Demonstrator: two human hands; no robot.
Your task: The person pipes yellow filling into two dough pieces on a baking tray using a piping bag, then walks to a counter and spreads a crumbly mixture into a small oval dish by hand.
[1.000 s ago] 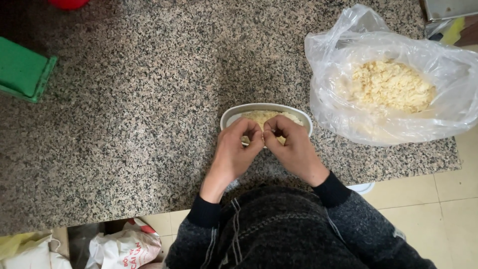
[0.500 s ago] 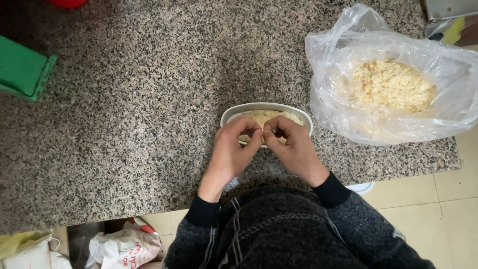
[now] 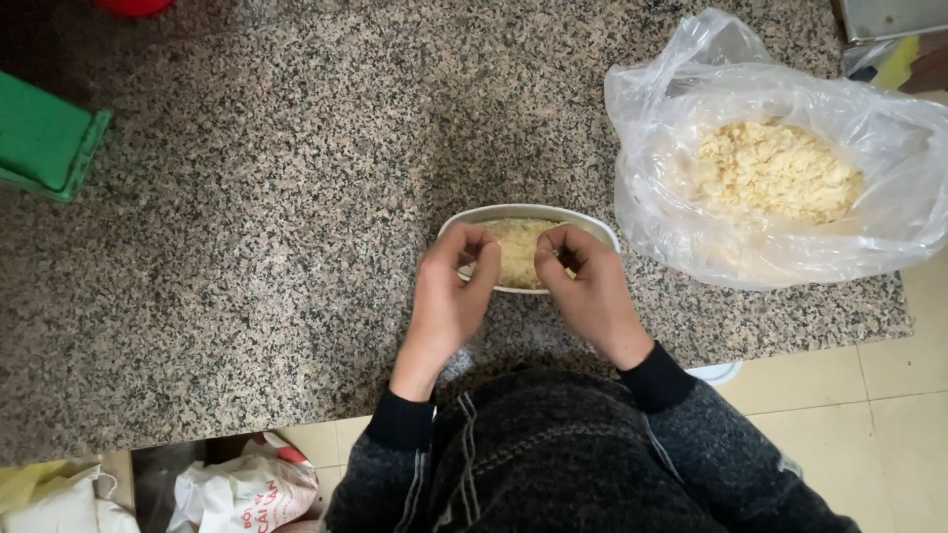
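Seen from above, our left hand (image 3: 449, 291) and right hand (image 3: 585, 286) meet over a shallow oval metal dish (image 3: 528, 215) that sits near the front edge of a speckled granite counter (image 3: 247, 197). The dish holds a pale yellow crumbly filling (image 3: 515, 252), and both hands rest on its near rim. Our left hand is curled, its fingers (image 3: 472, 247) bent inward above the filling; we cannot tell whether it pinches any of it. Our right hand is likewise curled, thumb and fingertips (image 3: 553, 255) drawn together over the filling in what looks like a pinch, though the contents of that pinch are too small to make out. The two hands are close together but apart, with a strip of filling showing between them.

To the right of the dish, just beside it, a clear plastic bag (image 3: 780, 158) lies open on the counter with a heap of the same pale yellow crumbs (image 3: 775, 168) inside. At the far left edge of the counter stands a green plastic container (image 3: 44, 143), well apart from the dish, and a sliver of a red object (image 3: 133, 6) shows at the top. Our dark knitted sleeves (image 3: 400, 419) reach in from below. Under the counter's edge lie white plastic bags (image 3: 237, 489) on a pale tiled floor (image 3: 859, 424).
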